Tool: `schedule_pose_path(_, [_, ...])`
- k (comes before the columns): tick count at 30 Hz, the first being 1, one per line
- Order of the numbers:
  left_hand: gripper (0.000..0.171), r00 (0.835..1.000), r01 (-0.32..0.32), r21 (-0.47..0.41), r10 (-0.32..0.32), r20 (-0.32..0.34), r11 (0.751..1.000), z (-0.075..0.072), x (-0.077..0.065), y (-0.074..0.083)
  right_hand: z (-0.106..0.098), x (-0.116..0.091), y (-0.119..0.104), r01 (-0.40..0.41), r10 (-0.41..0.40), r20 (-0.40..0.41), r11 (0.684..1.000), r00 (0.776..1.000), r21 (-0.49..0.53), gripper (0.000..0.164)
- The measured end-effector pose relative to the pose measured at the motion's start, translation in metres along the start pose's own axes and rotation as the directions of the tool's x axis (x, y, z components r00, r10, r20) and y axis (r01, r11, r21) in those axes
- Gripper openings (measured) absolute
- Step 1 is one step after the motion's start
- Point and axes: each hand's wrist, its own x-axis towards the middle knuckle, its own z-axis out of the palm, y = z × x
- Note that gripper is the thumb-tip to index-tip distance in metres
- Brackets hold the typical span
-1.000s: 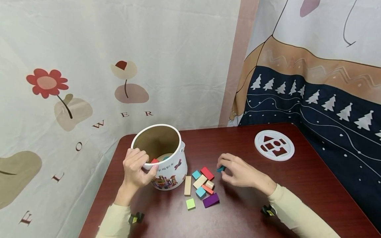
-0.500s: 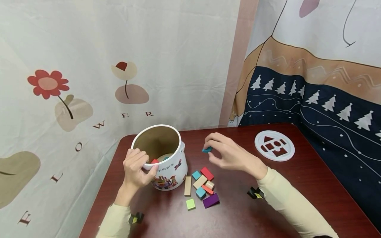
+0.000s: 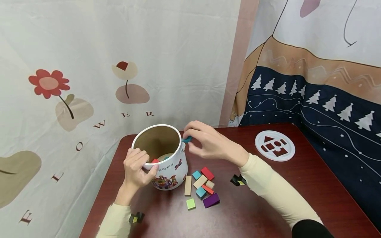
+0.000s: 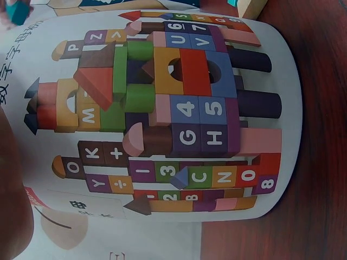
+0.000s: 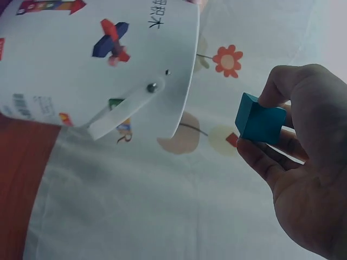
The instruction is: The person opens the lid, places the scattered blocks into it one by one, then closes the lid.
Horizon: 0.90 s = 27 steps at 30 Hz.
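Observation:
A white printed bucket [image 3: 171,173] stands on the table, its mouth tilted toward the camera. My left hand [image 3: 137,165] grips its near-left rim, thumb outside and fingers over the edge. Between the thumb and fingertips of my right hand [image 3: 209,140] is a teal block [image 5: 261,120], held in the air right by the bucket's right rim. In the right wrist view the block shows flat faces, with the bucket's strap handle [image 5: 124,115] to its left. Inside the bucket lie a red block [image 3: 155,161] and a teal one, partly hidden by the rim.
Right of the bucket lies a loose group of blocks, among them a purple block [image 3: 211,200], a lime green block [image 3: 190,204], a red block [image 3: 207,173] and a plain wooden block [image 3: 188,186]. A white lid with shaped holes [image 3: 275,158] rests at the back right.
My right hand has lifted the teal block from beside the pile and carried it left and up to the bucket's rim. The left hand and bucket have stayed in place.

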Motion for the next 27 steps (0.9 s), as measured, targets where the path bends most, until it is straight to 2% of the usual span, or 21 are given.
schedule_pose_path(6, [0.04,1.0,0.001,0.006,-0.001,0.008,1.0,0.0,0.0,0.0,0.013,0.025,0.0,0.046,-0.046,0.008,0.999,0.999,0.012,0.017])
schedule_pose_path(12, [0.039,1.0,0.0,0.009,0.0,0.011,1.0,-0.001,0.001,0.0,0.028,0.044,0.001,0.055,-0.056,0.039,0.998,0.998,0.017,0.014])
schedule_pose_path(27, [0.042,1.0,-0.015,-0.006,0.015,-0.007,1.0,-0.001,0.002,0.002,0.059,0.068,0.005,0.021,-0.026,0.143,0.999,0.989,0.035,0.013])
